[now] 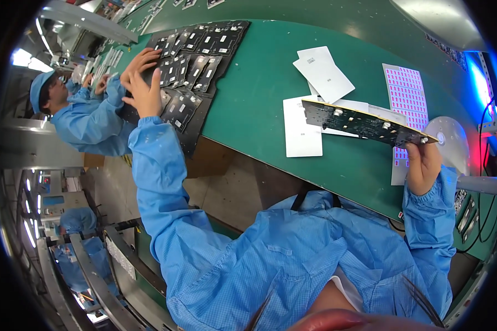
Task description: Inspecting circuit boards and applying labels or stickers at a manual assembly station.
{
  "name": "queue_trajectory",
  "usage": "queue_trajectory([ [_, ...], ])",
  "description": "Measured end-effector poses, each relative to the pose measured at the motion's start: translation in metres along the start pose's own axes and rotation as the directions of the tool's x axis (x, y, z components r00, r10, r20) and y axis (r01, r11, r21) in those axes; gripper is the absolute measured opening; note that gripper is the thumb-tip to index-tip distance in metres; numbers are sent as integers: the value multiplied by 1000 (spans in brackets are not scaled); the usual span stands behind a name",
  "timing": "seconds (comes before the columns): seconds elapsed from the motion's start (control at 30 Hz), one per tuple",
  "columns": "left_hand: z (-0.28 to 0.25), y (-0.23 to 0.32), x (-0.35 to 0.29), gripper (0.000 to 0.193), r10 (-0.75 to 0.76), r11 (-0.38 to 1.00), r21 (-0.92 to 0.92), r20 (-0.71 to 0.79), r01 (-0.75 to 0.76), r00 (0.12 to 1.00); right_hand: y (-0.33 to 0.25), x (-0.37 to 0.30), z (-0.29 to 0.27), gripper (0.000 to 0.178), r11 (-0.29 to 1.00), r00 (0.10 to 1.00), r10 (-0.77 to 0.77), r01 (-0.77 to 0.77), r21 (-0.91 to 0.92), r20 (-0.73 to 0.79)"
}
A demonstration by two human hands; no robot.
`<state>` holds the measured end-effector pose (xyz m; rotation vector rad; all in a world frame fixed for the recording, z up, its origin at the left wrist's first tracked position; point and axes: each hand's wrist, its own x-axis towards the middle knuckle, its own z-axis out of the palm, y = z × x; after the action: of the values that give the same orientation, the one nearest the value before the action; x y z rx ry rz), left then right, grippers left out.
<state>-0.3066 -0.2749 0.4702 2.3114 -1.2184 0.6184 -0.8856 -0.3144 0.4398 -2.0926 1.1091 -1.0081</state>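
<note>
My right hand [424, 168] grips one end of a black circuit board [364, 124], which is held tilted above the table with small white connectors on it. Under and behind that board lie several white cards [302, 137], partly hidden by it. My left hand [144, 95] is stretched out at the left with its fingers spread and nothing in it. It is over the near left edge of a black tray [202, 113] that carries rows of dark circuit boards [180, 108] with white labels. A co-worker's hand [140, 64] reaches to the same tray, just beyond mine.
The green table [254, 99] spans the front. A sheet of pink-marked labels [406, 91] and a clear disc [450, 138] lie at the right, near black cables [483, 149]. A co-worker in blue [88, 124] stands at the left. A metal lamp shade [436, 22] hangs top right.
</note>
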Motion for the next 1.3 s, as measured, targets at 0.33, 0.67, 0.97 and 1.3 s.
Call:
queue_trajectory([
  [0.33, -50, 234, -97, 74, 900, 172, -966, 235, 195, 368, -4, -3, 4, 26, 983, 998, 62, -64, 174, 19],
  [0.67, -11, 289, -121, 20, 458, 434, -857, -55, -277, 887, -5, 0, 9, 25, 936, 968, 251, -235, 264, -29],
  [0.97, 19, 72, 81, 30, -30, 680, -732, 37, 47, 999, -4, -3, 4, 28, 815, 969, 222, -121, 567, -111],
  [1.3, 76, -128, 130, 85, -245, 967, 158, 397, 197, 885, 14, -2, 36, 28, 822, 968, 187, -247, 513, 166],
])
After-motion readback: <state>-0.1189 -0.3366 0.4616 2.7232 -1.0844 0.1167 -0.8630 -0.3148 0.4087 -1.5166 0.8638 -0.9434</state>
